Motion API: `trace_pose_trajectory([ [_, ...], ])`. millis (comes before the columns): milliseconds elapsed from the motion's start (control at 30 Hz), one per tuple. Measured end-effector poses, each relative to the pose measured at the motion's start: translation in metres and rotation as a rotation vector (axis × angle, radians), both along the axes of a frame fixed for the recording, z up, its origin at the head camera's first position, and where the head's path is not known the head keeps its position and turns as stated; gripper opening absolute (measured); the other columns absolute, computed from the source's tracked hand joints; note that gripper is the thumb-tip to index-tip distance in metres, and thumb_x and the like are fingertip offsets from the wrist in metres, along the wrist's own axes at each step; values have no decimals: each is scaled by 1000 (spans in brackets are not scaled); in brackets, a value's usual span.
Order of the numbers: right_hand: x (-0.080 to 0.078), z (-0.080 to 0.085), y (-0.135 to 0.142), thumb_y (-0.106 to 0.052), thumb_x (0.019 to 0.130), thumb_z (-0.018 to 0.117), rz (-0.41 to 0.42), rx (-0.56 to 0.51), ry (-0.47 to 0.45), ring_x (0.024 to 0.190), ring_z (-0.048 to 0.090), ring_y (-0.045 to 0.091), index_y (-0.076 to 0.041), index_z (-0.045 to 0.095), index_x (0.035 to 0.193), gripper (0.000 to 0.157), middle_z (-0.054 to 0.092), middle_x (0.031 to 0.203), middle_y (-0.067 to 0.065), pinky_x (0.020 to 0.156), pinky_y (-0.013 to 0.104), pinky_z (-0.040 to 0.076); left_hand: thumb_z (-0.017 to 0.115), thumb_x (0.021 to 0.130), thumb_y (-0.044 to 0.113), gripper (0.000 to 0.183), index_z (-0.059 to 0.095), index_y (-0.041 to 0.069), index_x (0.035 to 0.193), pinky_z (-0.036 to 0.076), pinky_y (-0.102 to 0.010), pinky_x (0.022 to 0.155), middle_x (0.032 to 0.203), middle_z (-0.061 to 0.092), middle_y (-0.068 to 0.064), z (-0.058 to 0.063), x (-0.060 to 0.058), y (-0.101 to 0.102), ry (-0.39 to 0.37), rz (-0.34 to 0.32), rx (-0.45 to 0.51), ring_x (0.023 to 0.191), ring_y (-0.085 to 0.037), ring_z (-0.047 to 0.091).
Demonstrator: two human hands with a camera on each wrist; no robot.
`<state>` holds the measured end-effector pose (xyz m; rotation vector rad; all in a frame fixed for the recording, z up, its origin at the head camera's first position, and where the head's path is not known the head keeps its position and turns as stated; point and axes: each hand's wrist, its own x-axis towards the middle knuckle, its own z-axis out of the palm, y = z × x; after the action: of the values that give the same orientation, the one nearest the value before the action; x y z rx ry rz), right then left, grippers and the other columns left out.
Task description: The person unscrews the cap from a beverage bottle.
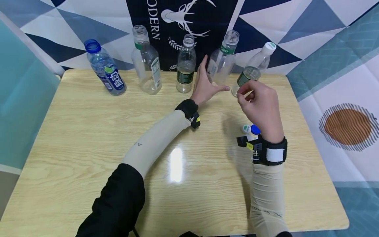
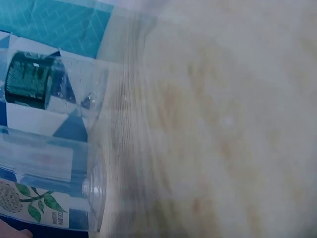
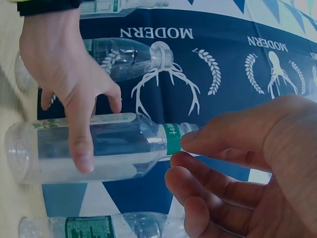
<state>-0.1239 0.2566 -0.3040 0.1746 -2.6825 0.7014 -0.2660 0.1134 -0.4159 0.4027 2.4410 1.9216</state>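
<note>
My left hand (image 1: 205, 87) is at a clear uncapped bottle (image 1: 223, 62) with a green neck band, fingers and thumb spread wide and straight. In the right wrist view its thumb lies across the front of that bottle (image 3: 124, 148); the left wrist view shows a fingertip at the bottle's label (image 2: 37, 201). My right hand (image 1: 260, 107) hovers to the right with fingers loosely bent and nothing visible between thumb and forefinger. Behind it stands a slim bottle (image 1: 253, 67) with a white cap and dark green label, partly hidden by the hand.
A small green-labelled uncapped bottle (image 1: 185, 65), a larger uncapped bottle (image 1: 146, 65) and a blue-capped bottle (image 1: 106, 70) continue the row along the wooden table's (image 1: 88, 141) back edge. Beside my right wrist lie a white cap (image 1: 246, 128) and a blue cap (image 1: 255, 129). A patterned cloth hangs behind.
</note>
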Motion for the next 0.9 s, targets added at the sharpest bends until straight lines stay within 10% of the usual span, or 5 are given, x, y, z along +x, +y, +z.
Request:
trace_pose_trajectory([
  [300, -2, -5, -4, -9, 94, 66, 22, 23, -14, 72, 64, 27, -1, 73, 96, 11, 75, 93, 15, 67, 25, 41, 93, 72, 44, 129, 8, 23, 167, 24, -35, 129, 173, 15, 2, -2, 39, -20, 75, -41, -27, 160, -12, 15],
  [600, -8, -10, -22, -9, 93, 66, 77, 42, -37, 75, 68, 29, -2, 71, 96, 10, 74, 89, 15, 70, 37, 47, 91, 77, 33, 95, 41, 12, 155, 37, -40, 120, 156, 46, -7, -13, 80, -104, 253, -18, -91, 144, -21, 45],
  [900, -9, -13, -35, -9, 92, 67, 136, 69, -49, 74, 67, 26, -3, 71, 96, 8, 74, 89, 12, 69, 37, 48, 79, 86, 15, 22, 70, 7, 105, 54, -39, 89, 106, 73, -7, 20, 86, -168, 407, 18, -309, 100, -23, 67],
])
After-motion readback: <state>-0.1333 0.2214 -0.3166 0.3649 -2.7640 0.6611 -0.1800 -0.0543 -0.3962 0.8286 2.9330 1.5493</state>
